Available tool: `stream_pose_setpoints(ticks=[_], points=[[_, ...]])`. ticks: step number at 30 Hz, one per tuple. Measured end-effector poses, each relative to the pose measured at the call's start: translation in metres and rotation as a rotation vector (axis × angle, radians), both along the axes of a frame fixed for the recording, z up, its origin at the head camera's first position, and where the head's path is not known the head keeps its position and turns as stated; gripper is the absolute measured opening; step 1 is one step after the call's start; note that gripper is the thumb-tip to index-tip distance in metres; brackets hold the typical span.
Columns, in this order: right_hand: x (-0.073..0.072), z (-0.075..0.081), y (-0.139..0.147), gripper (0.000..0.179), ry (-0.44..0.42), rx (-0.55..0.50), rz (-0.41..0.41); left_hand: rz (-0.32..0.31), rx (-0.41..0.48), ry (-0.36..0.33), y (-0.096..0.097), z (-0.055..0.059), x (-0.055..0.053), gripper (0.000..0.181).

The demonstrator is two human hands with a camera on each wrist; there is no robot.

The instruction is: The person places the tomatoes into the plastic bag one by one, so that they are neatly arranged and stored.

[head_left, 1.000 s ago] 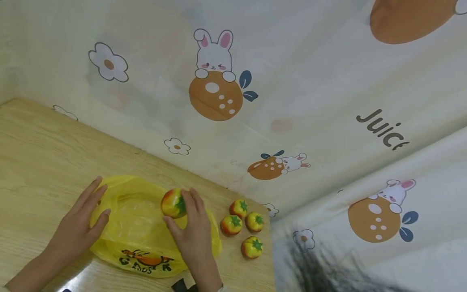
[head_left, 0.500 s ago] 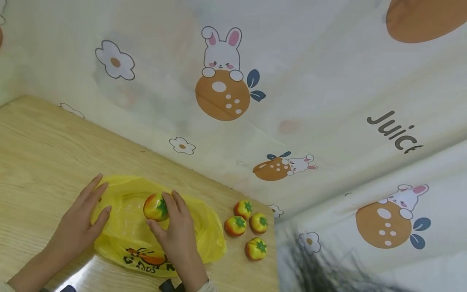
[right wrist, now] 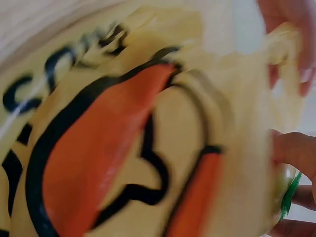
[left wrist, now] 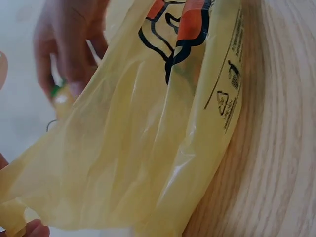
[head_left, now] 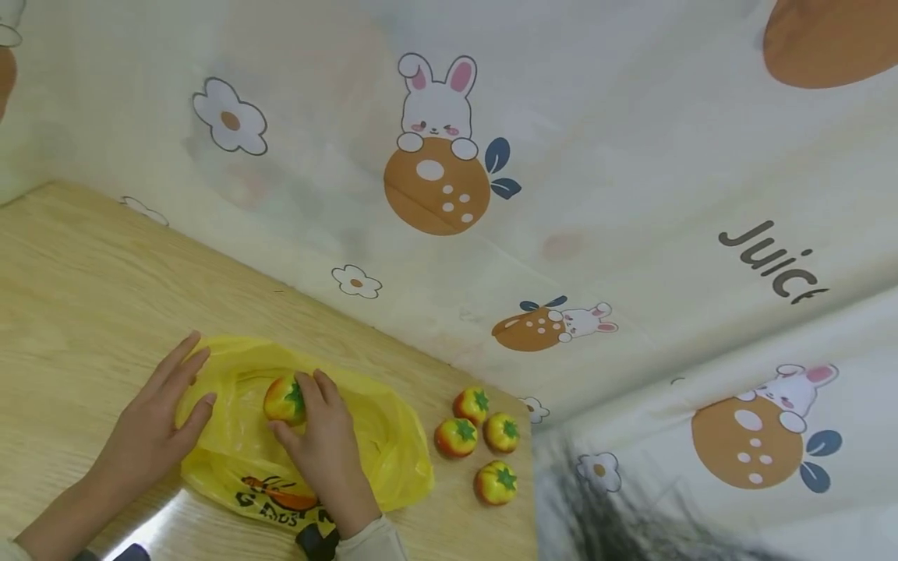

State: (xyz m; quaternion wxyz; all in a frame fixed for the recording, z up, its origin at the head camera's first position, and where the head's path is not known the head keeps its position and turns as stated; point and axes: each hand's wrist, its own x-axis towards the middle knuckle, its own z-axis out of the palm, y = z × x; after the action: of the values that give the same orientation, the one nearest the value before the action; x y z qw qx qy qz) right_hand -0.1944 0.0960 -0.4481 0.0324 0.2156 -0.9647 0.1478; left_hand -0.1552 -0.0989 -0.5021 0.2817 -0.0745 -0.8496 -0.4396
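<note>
A yellow plastic bag [head_left: 396, 460] with black and orange print lies mouth up on the wooden table. My left hand [head_left: 150, 425] holds its left rim, thumb on the inner side and fingers outside; in the left wrist view a fingertip [left wrist: 37, 229] shows at the film's edge. Over the bag's mouth my right hand [head_left: 324, 436] grips a red-and-yellow tomato-like fruit [head_left: 279, 399] by its right side, near the green star-shaped top. Printed film [right wrist: 108, 163] fills most of the right wrist view, hiding much of that hand and the fruit.
Several similar fruits [head_left: 456, 438] stand grouped right of the bag, near the table's right edge. A pale curtain [head_left: 295, 179] with rabbit and flower prints hangs along the table's back and right. A blurred dark tuft [head_left: 617, 514] shows at lower right.
My right hand has carried the fruit leftward, from the right part of the bag's mouth to nearer its middle left. The left hand keeps its place at the rim. The view has shifted slightly.
</note>
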Motion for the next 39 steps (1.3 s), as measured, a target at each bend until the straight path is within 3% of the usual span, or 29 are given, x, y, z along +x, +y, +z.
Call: stream_pose_setpoints(ticks=[5, 12, 18, 22, 25, 28, 33, 35, 39], points=[[-0.009, -0.012, -0.007, 0.060, -0.023, -0.002, -0.022, -0.007, -0.001, 0.001, -0.002, 0.001, -0.002, 0.055], [-0.020, -0.026, -0.029, 0.057, 0.068, 0.021, -0.025, -0.002, -0.019, 0.026, -0.003, -0.001, -0.004, 0.056], [-0.030, -0.051, -0.037, 0.057, -0.025, 0.030, -0.097, -0.007, -0.018, -0.024, 0.001, 0.002, -0.002, 0.055], [-0.033, -0.046, -0.039, 0.071, -0.032, 0.081, -0.114, -0.009, -0.026, -0.041, 0.000, 0.004, 0.000, 0.057], [-0.027, -0.035, -0.036, 0.078, -0.042, 0.090, -0.124, -0.019, -0.020, -0.038, 0.000, 0.005, 0.001, 0.057], [-0.011, -0.019, -0.023, 0.073, 0.018, 0.025, -0.105, -0.032, -0.016, -0.030, 0.003, 0.004, 0.002, 0.056], [0.029, 0.015, 0.023, 0.064, 0.181, -0.233, -0.098, -0.020, -0.019, -0.023, 0.004, 0.004, 0.000, 0.056], [0.037, 0.021, 0.050, 0.061, 0.250, -0.289, -0.150, -0.022, -0.011, -0.033, 0.003, 0.005, 0.000, 0.056], [0.040, 0.014, 0.119, 0.047, 0.388, -0.236, -0.322, -0.038, 0.002, -0.070, 0.003, 0.005, 0.002, 0.057]])
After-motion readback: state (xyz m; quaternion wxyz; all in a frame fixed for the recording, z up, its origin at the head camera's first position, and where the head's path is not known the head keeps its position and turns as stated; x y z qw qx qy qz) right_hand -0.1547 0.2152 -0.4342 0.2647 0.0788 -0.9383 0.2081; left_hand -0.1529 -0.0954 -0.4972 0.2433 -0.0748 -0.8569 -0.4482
